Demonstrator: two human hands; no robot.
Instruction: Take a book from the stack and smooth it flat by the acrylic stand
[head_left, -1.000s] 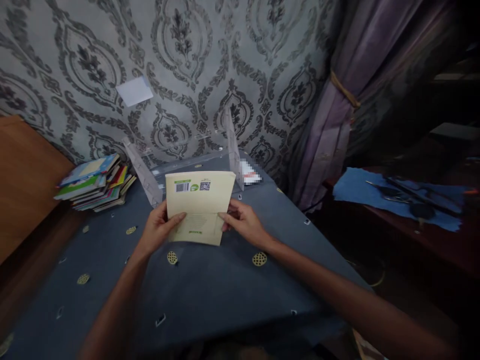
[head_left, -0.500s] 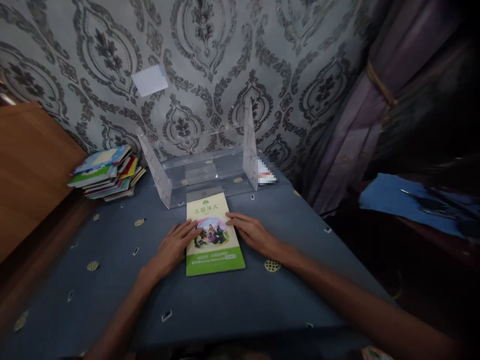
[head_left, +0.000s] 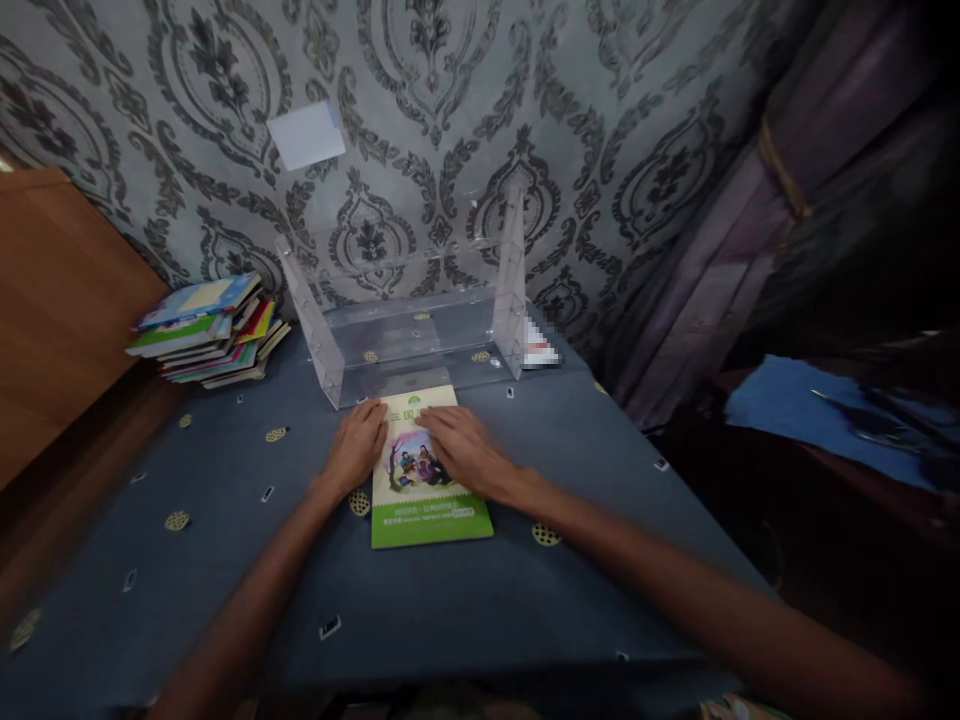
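Note:
A thin green and cream book [head_left: 427, 505] with a picture on its cover lies flat, face up, on the blue patterned tablecloth [head_left: 225, 560]. My left hand [head_left: 358, 447] rests on its left edge, fingers stretched out. My right hand [head_left: 465, 450] lies flat on the upper part of the cover, fingers extended. Just beyond the book stands a clear acrylic rack [head_left: 409, 310] with two upright side panels, nothing in it.
A stack of colourful books [head_left: 206, 330] sits at the back left by a wooden panel [head_left: 52, 300]. A patterned wall with a white note [head_left: 306, 135] is behind. A curtain [head_left: 750, 220] hangs at right, with a blue cloth [head_left: 817, 415] on a side surface.
The book was held upright with its back cover toward me, then laid flat face up. Both hands have since slid onto its upper part, near the rack.

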